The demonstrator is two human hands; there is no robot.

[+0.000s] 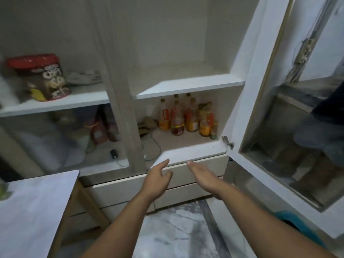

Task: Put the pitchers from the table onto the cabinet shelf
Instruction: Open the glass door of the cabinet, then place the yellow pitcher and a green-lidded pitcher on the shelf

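Open cabinet (186,53): its upper shelf (188,86) lies bare above and beyond both hands. Table (35,207) corner sits at lower left, nearer the left hand (158,178). No pitcher is visible. Left hand and right hand (203,175) are spread open, palms facing, holding and touching nothing.

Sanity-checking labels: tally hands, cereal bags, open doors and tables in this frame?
Hands: 2, left hand and right hand, both empty
Cereal bag: 1
Open door: 1
Table: 1
Total: 5
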